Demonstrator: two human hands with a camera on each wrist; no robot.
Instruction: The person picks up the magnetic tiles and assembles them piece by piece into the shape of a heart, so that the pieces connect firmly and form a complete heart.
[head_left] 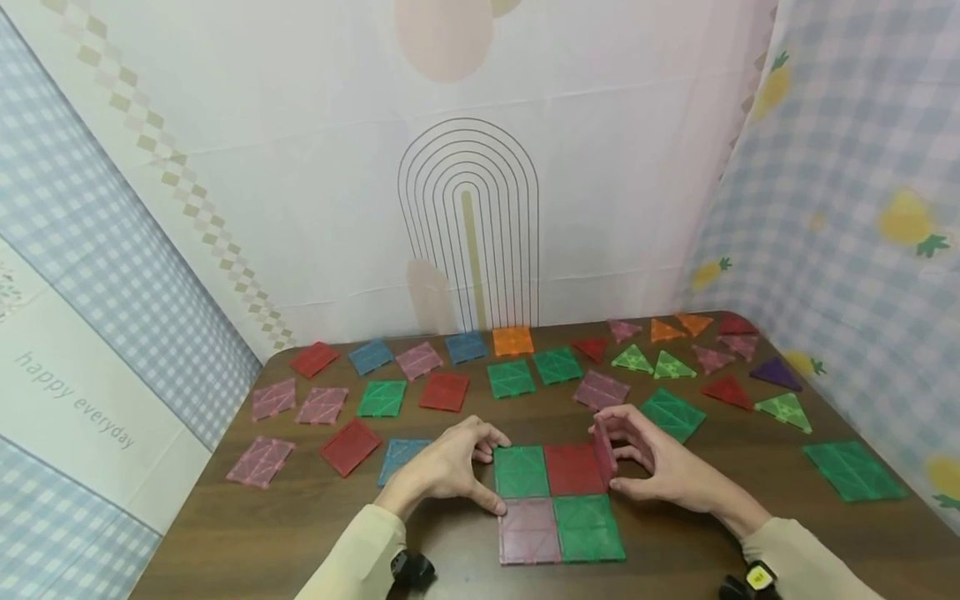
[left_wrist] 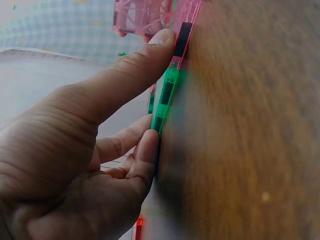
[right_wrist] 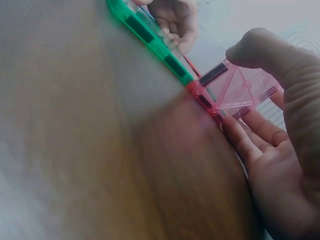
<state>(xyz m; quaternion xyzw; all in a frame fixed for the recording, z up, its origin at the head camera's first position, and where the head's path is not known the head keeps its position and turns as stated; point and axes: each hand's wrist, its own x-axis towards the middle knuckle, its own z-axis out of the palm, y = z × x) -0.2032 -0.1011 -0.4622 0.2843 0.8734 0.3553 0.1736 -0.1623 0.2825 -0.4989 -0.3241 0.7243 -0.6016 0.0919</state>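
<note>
Four square magnetic tiles lie edge to edge in a two-by-two block: a green tile (head_left: 521, 472) at far left, a red tile (head_left: 573, 469) at far right, a pink tile (head_left: 529, 532) at near left and another green tile (head_left: 588, 528) at near right. My left hand (head_left: 452, 467) holds the block's left side, fingers at the far green tile's corner and thumb (left_wrist: 145, 60) where green meets pink. My right hand (head_left: 660, 465) grips an upright pink square tile (right_wrist: 239, 92) between thumb and fingers, at the red tile's right edge.
Loose square tiles lie behind and left of the block, including a red one (head_left: 351, 447) and a blue one (head_left: 403, 457). Triangular tiles (head_left: 727, 392) are spread at the back right. A green tile (head_left: 853, 471) lies near the table's right edge. Patterned cloth (head_left: 330, 167) hangs behind.
</note>
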